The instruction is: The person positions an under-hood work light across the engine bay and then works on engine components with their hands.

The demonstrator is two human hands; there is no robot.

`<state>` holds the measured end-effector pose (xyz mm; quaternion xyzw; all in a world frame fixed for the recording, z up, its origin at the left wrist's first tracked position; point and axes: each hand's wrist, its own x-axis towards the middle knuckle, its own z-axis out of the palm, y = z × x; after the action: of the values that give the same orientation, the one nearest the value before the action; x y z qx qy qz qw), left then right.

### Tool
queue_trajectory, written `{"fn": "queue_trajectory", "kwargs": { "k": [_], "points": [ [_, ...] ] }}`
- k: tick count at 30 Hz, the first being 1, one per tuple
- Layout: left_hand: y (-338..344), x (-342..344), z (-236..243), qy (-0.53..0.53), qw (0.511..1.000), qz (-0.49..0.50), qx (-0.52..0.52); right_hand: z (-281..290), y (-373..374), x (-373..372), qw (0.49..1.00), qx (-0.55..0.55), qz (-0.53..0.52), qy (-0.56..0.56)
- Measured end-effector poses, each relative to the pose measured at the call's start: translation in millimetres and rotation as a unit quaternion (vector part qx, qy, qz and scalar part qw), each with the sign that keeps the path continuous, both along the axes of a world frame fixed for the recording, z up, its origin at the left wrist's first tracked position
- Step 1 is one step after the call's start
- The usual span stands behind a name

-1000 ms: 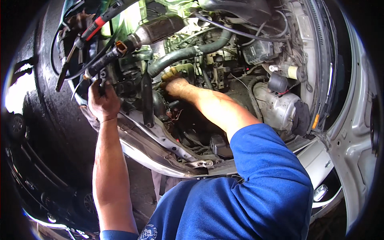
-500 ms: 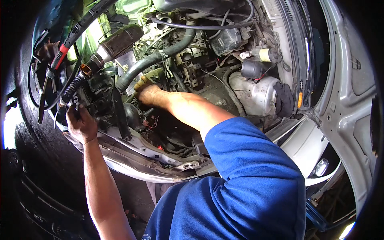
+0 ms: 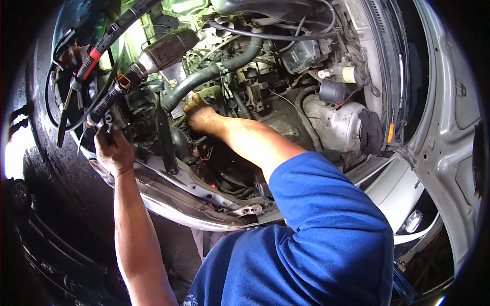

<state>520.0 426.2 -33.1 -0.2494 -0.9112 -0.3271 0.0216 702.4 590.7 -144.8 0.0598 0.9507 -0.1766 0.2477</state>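
Left hand (image 3: 115, 152), left of frame: fingers half-curled at small round grey metal piece (image 3: 108, 118), can't tell if gripped. Right hand (image 3: 202, 119), upper centre: fingers bent, tips obscured, grip unclear, just below thick black curved rubber hose (image 3: 195, 81), upper centre.

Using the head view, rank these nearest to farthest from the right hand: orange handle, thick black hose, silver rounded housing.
1. Thick black hose, just above the right hand.
2. Silver rounded housing, well to the right.
3. Orange handle, farther right, past the housing.
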Motion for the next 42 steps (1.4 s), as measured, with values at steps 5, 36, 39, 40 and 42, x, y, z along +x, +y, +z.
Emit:
{"fn": "queue_trajectory", "kwargs": {
  "k": [5,36,39,40,42],
  "points": [
    [1.7,-0.1,-1.5,-0.008,0.999,-0.014,0.037,-4.8,3.6,3.7,0.996,-0.057,-0.027,-0.057],
    [7.6,4.6,4.3,0.012,0.999,-0.025,0.023,-27.2,7.8,9.0,0.998,-0.034,-0.048,0.019],
    [-6.6,-0.1,4.2,0.014,1.0,-0.008,0.015,15.0,10.8,-5.7,0.986,-0.119,-0.078,-0.087],
    [-2.5,2.3,4.2,0.02,1.0,-0.009,0.007,26.6,20.3,3.3,0.987,-0.121,-0.083,-0.067],
    [9.7,8.6,8.4,0.003,1.0,-0.015,0.013,36.2,37.0,23.0,0.992,-0.101,-0.076,0.028]
  ]
}}
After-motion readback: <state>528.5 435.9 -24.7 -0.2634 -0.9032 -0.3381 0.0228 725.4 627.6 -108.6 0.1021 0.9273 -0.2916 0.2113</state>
